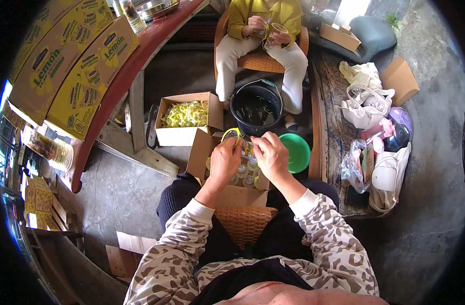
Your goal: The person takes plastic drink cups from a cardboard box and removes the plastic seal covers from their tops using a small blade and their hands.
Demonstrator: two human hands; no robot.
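Observation:
Both of my hands are raised over an open cardboard box (pixel 242 195) that holds several clear cups (pixel 249 180). My left hand (pixel 226 158) has its fingers closed on a yellow ring-like strip (pixel 231 133), which loops up beyond the fingertips. Close beside it, my right hand (pixel 272 156) is pinched, its fingertips a little apart from the left ones; what it holds, if anything, is too small to make out. Just right of my right hand lies a green basin (pixel 295 153).
A box of yellow strips (pixel 186 114) stands ahead left, and a black bucket (pixel 256 109) ahead. Opposite, a seated person (pixel 263 40) holds a cup. Lemon drink cartons (pixel 59 66) are at left; bags (pixel 365 109) lie on the right bench.

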